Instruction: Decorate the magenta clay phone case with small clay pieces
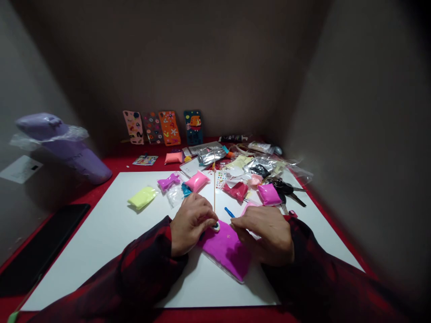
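Observation:
A flat magenta slab [226,250], coated like a phone case, lies on the white board [111,233] between my two hands. My left hand [190,223] is closed in a pinch around a thin wooden stick [214,188] that stands upright, its tip at a small blue-and-white piece [216,226] on the slab's upper edge. My right hand [266,233] rests with curled fingers on the slab's right side, pressing it down. A short blue tool [229,211] lies just beyond the slab.
Small clay packets lie behind: yellow-green [143,197], purple [168,181], pink [197,181], red [236,190], magenta [268,194]. Keys [286,188] sit at right. Several decorated cases [161,127] lean on the back wall. A lilac object [63,146] and a dark tablet [43,246] are at left.

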Demonstrator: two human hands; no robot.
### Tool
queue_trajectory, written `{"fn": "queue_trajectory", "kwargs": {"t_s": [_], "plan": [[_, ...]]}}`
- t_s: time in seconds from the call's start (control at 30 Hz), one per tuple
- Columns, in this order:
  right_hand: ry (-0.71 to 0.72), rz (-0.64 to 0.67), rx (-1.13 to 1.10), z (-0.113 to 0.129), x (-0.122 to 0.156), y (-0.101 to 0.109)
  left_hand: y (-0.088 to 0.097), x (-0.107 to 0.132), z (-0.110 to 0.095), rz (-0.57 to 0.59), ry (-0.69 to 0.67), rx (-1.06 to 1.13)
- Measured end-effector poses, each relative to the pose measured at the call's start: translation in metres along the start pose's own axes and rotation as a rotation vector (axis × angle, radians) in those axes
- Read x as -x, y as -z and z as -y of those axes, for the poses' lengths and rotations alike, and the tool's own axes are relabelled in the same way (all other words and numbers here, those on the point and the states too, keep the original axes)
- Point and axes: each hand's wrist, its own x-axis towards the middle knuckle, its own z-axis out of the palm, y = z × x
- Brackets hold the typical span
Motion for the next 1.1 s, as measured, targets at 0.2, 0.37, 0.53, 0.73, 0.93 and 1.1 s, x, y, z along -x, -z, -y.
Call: {"fn": "queue_trajectory", "kwargs": {"t_s": [0.2, 0.37, 0.53, 0.73, 0.93, 1.1], "plan": [[-0.001, -0.011, -0.002, -0.0003, 0.0009, 0.0002, -0.0007, 0.0005, 0.0016, 0.004, -0.025, -0.021], [0.002, 0.015, 0.015, 0.0003, -0.0009, 0.0018, -0.0013, 0.0010, 0.0018, -0.061, -0.009, -0.007], [0.004, 0.007, 0.015, 0.0003, -0.0005, 0.0016, -0.0013, 0.0007, -0.0001, -0.043, 0.017, 0.001], [0.009, 0.001, 0.003, 0.0004, -0.0010, 0.0015, -0.0023, 0.0009, 0.0013, -0.031, -0.008, -0.014], [0.007, 0.007, 0.006, 0.0009, -0.0021, 0.0019, -0.0015, 0.0012, -0.0010, -0.071, -0.011, 0.008], [0.015, 0.028, 0.025, 0.0010, -0.0025, 0.0030, -0.0005, 0.0022, -0.0029, -0.081, 0.004, -0.009]]}}
